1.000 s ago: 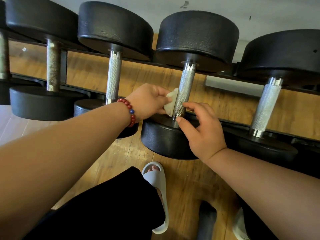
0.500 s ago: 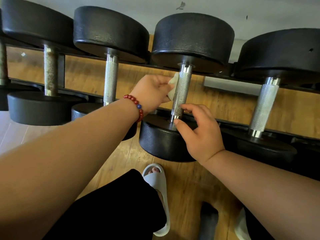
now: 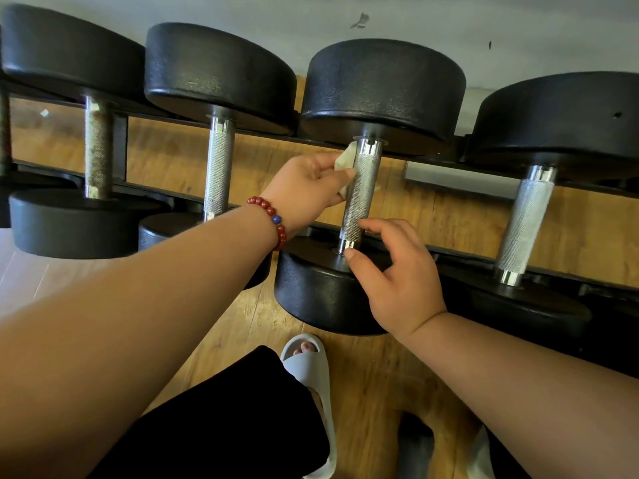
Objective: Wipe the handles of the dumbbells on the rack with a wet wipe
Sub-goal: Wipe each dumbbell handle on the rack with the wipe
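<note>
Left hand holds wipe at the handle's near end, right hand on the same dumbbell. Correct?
No. Head view: the left hand holds the wipe at the handle's far end, by the upper head; the right hand is on the same dumbbell.

A gym's weight area: a row of black round-headed dumbbells with knurled steel handles [image 3: 383, 81] spans 9 to 3 o'clock on a black metal rack [image 3: 120, 146], above honey-coloured wood-plank flooring [image 3: 380, 375] and below a pale grey wall [image 3: 345, 15] at 12 o'clock.

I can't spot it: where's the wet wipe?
Head view, centre: the wet wipe sits in the left hand, pressed on the upper handle of the central dumbbell.
</note>
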`<act>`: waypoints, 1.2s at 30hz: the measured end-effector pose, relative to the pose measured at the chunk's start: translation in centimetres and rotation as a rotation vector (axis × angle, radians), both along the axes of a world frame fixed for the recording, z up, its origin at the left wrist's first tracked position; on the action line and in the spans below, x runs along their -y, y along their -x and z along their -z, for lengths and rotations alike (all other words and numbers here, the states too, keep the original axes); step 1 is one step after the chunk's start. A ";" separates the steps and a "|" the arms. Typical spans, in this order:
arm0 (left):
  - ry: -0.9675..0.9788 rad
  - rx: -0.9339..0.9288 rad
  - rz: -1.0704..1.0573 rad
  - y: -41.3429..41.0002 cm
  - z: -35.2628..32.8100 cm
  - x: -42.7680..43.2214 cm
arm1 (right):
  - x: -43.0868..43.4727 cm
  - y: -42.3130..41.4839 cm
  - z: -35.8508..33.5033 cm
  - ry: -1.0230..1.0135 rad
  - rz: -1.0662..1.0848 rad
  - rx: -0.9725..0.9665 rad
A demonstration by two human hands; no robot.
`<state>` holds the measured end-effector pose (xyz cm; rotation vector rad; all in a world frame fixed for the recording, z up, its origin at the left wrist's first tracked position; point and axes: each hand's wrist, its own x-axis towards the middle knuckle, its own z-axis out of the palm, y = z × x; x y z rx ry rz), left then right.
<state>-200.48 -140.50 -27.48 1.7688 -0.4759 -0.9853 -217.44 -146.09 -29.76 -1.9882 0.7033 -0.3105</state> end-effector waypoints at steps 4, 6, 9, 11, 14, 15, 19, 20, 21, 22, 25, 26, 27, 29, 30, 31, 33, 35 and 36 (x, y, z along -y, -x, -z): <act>0.024 -0.110 0.012 -0.4 0.1 1.5 | 0.0 0.0 0.0 -0.009 0.002 0.001; 0.082 -0.214 0.017 -0.5 0.4 1.7 | 0.0 0.0 0.0 -0.004 0.005 0.010; 0.111 -0.291 0.056 -0.5 0.8 2.0 | 0.0 0.0 0.1 0.001 0.001 0.017; 0.101 -0.296 0.047 -0.6 0.8 2.2 | 0.0 0.0 0.1 0.001 -0.004 0.013; 0.054 -0.262 0.049 -0.8 0.8 2.1 | 0.1 0.1 0.1 0.003 -0.002 0.012; 0.038 -0.255 0.063 -0.9 0.6 2.1 | 0.1 0.1 0.0 0.004 0.001 0.011; 0.027 -0.282 0.004 -1.7 0.1 2.8 | 0.0 0.1 0.0 0.010 0.000 0.008; 0.050 -0.301 -0.027 -1.7 0.1 3.0 | 0.0 0.1 0.0 0.009 0.000 0.006; 0.067 -0.316 -0.047 -1.5 0.0 3.0 | 0.0 0.1 -0.1 0.005 0.003 0.005; 0.070 -0.323 -0.049 -1.1 0.1 2.8 | 0.0 0.1 -0.1 0.001 0.005 0.005; 0.021 -0.302 -0.033 -0.1 0.9 1.6 | 0.0 0.0 -0.1 -0.010 0.011 0.008; 0.013 -0.291 -0.032 -0.2 1.1 1.4 | 0.0 0.0 -0.1 -0.012 0.011 0.010; 0.011 -0.288 -0.025 -0.3 1.1 1.4 | 0.0 0.0 -0.1 -0.014 0.013 0.011; 0.020 -0.303 0.015 -0.6 1.0 1.8 | 0.0 0.0 -0.1 -0.012 0.011 0.008; 0.019 -0.316 0.028 -0.7 0.9 2.2 | 0.0 0.0 -0.1 -0.010 0.009 0.006; 0.020 -0.333 0.029 -0.6 0.9 2.5 | 0.0 0.0 -0.2 -0.009 0.008 0.006; 0.021 -0.335 0.024 -0.3 1.4 2.5 | 0.0 0.0 -0.1 -0.011 0.006 0.008; 0.012 -0.328 0.039 -0.2 2.1 2.0 | 0.0 0.0 -0.1 -0.013 0.007 0.006; 0.008 -0.343 0.059 -0.3 2.2 1.8 | 0.0 0.0 0.0 -0.015 0.010 0.008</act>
